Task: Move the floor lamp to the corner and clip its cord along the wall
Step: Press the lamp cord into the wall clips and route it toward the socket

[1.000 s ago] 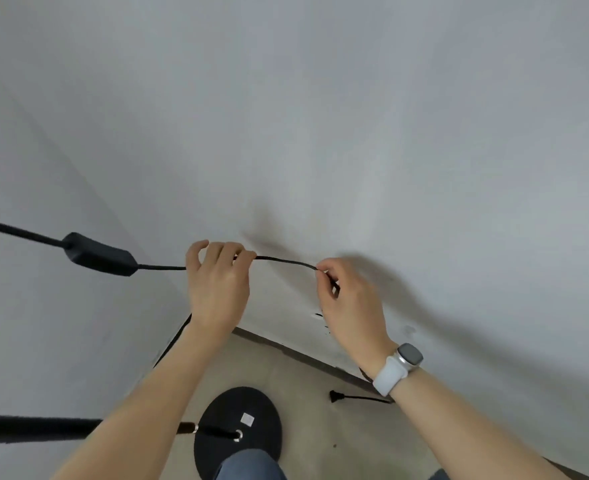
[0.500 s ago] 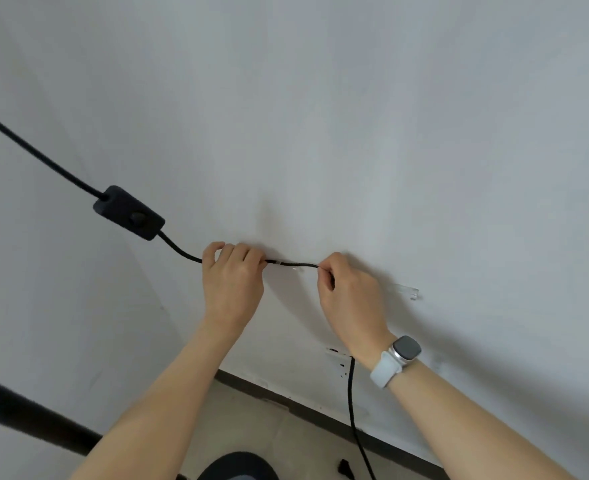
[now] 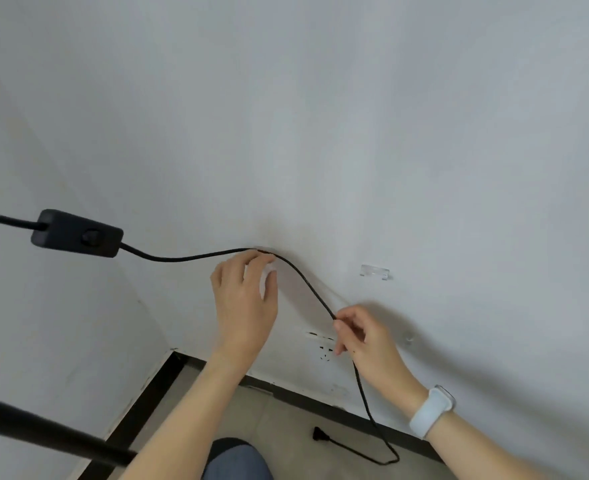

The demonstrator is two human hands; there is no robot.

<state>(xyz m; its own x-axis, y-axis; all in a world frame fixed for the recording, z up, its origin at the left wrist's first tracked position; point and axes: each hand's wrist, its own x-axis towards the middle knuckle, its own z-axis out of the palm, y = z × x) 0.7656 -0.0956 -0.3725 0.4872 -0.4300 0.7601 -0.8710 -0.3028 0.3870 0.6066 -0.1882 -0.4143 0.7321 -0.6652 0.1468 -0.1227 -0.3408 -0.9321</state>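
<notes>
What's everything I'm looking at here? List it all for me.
cord: one, black, running along the wall down to the floor
inline switch: one, black, on the cord at left
plug: one, black, lying on the floor
clear clip: one, transparent, on the wall, empty
wall socket: one, white, low on the wall
lamp pole: one, black, lower left
watch: one, white, on right wrist
left hand: pressing the cord to the wall
right hand: pinching the cord
</notes>
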